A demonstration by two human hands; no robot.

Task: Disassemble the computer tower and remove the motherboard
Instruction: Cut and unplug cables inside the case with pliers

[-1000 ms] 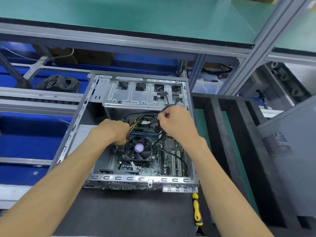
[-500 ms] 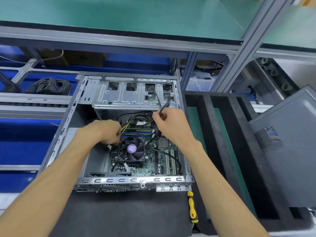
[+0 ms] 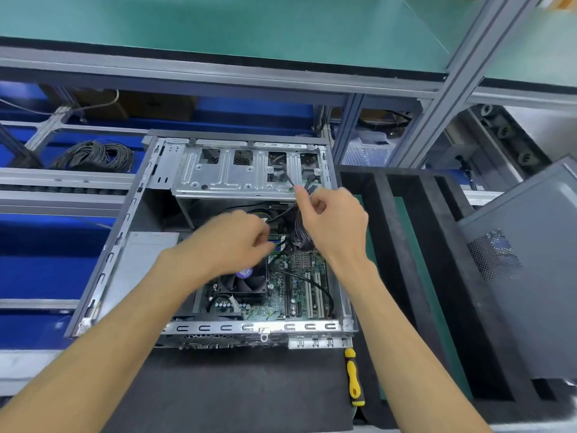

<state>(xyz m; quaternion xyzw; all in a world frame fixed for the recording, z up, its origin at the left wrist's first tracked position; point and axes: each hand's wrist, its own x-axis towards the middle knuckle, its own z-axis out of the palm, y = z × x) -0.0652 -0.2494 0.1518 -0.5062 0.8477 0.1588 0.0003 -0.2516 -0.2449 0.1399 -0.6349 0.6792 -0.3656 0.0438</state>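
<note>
The open computer tower lies on its side on a dark mat, its inside facing up. The green motherboard sits in the case floor, with a black CPU fan and white slots. My right hand grips a bundle of dark cables above the board, just below the silver drive cage. My left hand hovers over the fan's far edge, blurred, fingers curled near the wires; whether it holds anything cannot be told.
A yellow-and-black screwdriver lies on the mat right of the case front. A black foam tray stands to the right, with the grey side panel leaning beyond it. Coiled cable lies on the blue shelf at left.
My left hand has moved right, from the case's left side to over the fan. My right hand has lifted the cable bundle up toward the drive cage.
</note>
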